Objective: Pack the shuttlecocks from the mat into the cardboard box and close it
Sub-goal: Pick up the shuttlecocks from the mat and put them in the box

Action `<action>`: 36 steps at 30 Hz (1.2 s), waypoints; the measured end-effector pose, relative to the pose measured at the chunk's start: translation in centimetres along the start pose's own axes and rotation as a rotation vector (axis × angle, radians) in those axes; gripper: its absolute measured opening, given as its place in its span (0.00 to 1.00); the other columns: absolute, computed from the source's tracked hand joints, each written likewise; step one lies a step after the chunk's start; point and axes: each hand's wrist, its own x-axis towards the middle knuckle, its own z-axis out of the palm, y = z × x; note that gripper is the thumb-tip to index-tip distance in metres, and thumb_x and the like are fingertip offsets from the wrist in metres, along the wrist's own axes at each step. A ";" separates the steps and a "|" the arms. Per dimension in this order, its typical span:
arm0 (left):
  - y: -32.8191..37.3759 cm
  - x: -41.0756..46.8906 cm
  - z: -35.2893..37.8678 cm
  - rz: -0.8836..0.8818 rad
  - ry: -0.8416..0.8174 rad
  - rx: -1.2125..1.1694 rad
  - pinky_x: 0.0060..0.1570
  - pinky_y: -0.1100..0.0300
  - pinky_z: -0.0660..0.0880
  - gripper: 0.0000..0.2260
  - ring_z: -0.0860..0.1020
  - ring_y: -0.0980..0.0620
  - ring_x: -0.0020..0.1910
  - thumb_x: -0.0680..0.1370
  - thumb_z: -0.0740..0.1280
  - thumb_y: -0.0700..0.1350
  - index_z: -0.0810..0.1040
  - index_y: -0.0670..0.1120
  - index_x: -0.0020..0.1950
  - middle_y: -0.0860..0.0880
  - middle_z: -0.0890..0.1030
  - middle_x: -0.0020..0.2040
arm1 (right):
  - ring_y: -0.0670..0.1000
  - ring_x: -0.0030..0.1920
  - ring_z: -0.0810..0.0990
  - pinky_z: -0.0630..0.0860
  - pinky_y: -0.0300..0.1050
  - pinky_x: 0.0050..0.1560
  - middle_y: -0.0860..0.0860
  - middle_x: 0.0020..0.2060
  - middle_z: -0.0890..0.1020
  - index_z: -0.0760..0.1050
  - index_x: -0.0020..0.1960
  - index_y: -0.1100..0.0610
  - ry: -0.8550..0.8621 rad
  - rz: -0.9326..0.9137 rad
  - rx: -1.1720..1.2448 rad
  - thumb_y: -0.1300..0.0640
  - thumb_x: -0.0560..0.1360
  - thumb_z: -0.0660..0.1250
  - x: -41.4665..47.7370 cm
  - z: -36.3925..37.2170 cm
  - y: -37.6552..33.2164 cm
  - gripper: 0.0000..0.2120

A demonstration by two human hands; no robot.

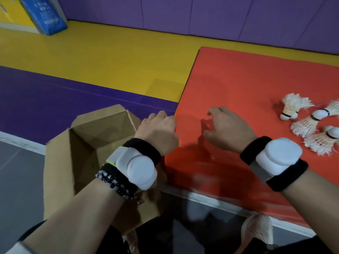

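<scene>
An open cardboard box (60, 162) stands on the floor at lower left, flaps up, its visible inside bare. My left hand (158, 132) hovers over the box's right edge, fingers curled under, so its grip is hidden. My right hand (228, 129) floats above the red mat (238, 79) with fingers spread and nothing in it. Several white feather shuttlecocks (311, 125) lie in a cluster on the mat's right side, a hand's width to the right of my right hand. Both wrists wear black bands with white sensor pods.
The mat's near edge runs diagonally past my right forearm. Yellow and purple floor stretches behind the box, with a purple padded wall at the back. A blue bag (45, 15) leans at the far left. Another feathery thing (256, 228) shows blurred at the bottom.
</scene>
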 end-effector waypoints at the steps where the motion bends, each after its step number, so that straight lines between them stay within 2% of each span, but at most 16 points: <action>1: 0.5 0.1 0.3 0.028 0.013 -0.025 0.59 0.47 0.71 0.13 0.72 0.41 0.57 0.75 0.66 0.50 0.76 0.48 0.58 0.46 0.74 0.56 | 0.63 0.62 0.73 0.73 0.54 0.60 0.59 0.62 0.73 0.67 0.65 0.57 -0.005 0.019 -0.020 0.50 0.72 0.66 -0.2 -0.2 0.8 0.24; 6: 2.9 0.4 1.9 0.129 0.079 -0.084 0.61 0.47 0.68 0.18 0.70 0.44 0.61 0.76 0.67 0.51 0.74 0.49 0.64 0.48 0.71 0.62 | 0.65 0.64 0.68 0.71 0.58 0.62 0.59 0.63 0.70 0.65 0.68 0.58 -0.040 0.145 -0.103 0.46 0.70 0.68 -1.5 -0.5 5.0 0.31; 9: 3.9 0.7 2.5 0.166 0.134 -0.108 0.61 0.47 0.69 0.19 0.71 0.44 0.62 0.75 0.69 0.50 0.75 0.48 0.64 0.48 0.72 0.62 | 0.63 0.66 0.66 0.69 0.59 0.61 0.58 0.65 0.68 0.64 0.69 0.56 -0.045 0.200 -0.133 0.44 0.69 0.69 -2.0 -0.6 7.1 0.33; 13: 5.5 1.3 3.1 0.206 0.183 -0.131 0.59 0.47 0.70 0.18 0.73 0.43 0.60 0.72 0.70 0.48 0.77 0.48 0.61 0.47 0.74 0.60 | 0.62 0.69 0.62 0.64 0.62 0.64 0.57 0.67 0.66 0.64 0.69 0.55 0.011 0.251 -0.202 0.44 0.69 0.68 -2.5 -0.7 9.9 0.33; 17: 6.9 1.7 3.8 0.258 0.204 -0.136 0.55 0.46 0.72 0.18 0.75 0.42 0.57 0.70 0.70 0.48 0.78 0.47 0.59 0.47 0.75 0.58 | 0.63 0.76 0.50 0.52 0.72 0.70 0.59 0.72 0.60 0.62 0.71 0.56 0.048 0.307 -0.342 0.42 0.69 0.68 -2.7 -1.2 12.9 0.36; 20: 7.7 2.0 4.2 0.287 0.228 -0.151 0.53 0.44 0.74 0.18 0.76 0.41 0.53 0.69 0.67 0.49 0.78 0.46 0.57 0.46 0.76 0.56 | 0.65 0.77 0.46 0.49 0.75 0.69 0.59 0.73 0.58 0.61 0.73 0.54 0.081 0.400 -0.383 0.43 0.69 0.67 -2.8 -2.0 15.2 0.36; 23: 8.1 2.2 4.6 0.286 0.207 -0.142 0.52 0.44 0.75 0.18 0.78 0.40 0.51 0.68 0.66 0.50 0.79 0.47 0.55 0.46 0.77 0.55 | 0.67 0.76 0.46 0.53 0.76 0.68 0.59 0.74 0.57 0.59 0.73 0.52 0.071 0.491 -0.361 0.44 0.72 0.63 -2.8 -2.5 16.8 0.33; 25: 8.5 2.3 4.7 0.271 0.177 -0.123 0.53 0.45 0.74 0.17 0.78 0.41 0.52 0.68 0.65 0.51 0.79 0.49 0.54 0.48 0.76 0.55 | 0.67 0.76 0.45 0.56 0.75 0.67 0.57 0.75 0.55 0.58 0.73 0.49 0.057 0.545 -0.331 0.44 0.71 0.64 -2.8 -2.7 17.9 0.34; 28: 8.8 2.4 4.8 0.258 0.126 -0.106 0.56 0.49 0.71 0.14 0.76 0.44 0.56 0.70 0.68 0.50 0.78 0.52 0.55 0.50 0.75 0.57 | 0.67 0.75 0.47 0.65 0.70 0.63 0.55 0.73 0.56 0.58 0.72 0.48 0.051 0.581 -0.230 0.43 0.72 0.66 -2.8 -2.8 18.8 0.32; 31: 9.0 2.7 5.0 0.266 0.105 -0.107 0.58 0.49 0.70 0.13 0.75 0.45 0.58 0.71 0.69 0.50 0.78 0.53 0.56 0.51 0.74 0.58 | 0.68 0.72 0.53 0.70 0.63 0.59 0.55 0.71 0.56 0.58 0.72 0.52 0.044 0.573 -0.164 0.48 0.74 0.65 -2.7 -2.9 19.5 0.31; 36: 9.2 2.8 5.2 0.272 0.122 -0.139 0.56 0.46 0.73 0.17 0.77 0.44 0.56 0.68 0.63 0.53 0.79 0.52 0.54 0.50 0.75 0.57 | 0.68 0.62 0.68 0.72 0.59 0.54 0.60 0.67 0.60 0.63 0.67 0.59 0.107 0.548 -0.197 0.56 0.73 0.67 -2.5 -2.9 19.5 0.26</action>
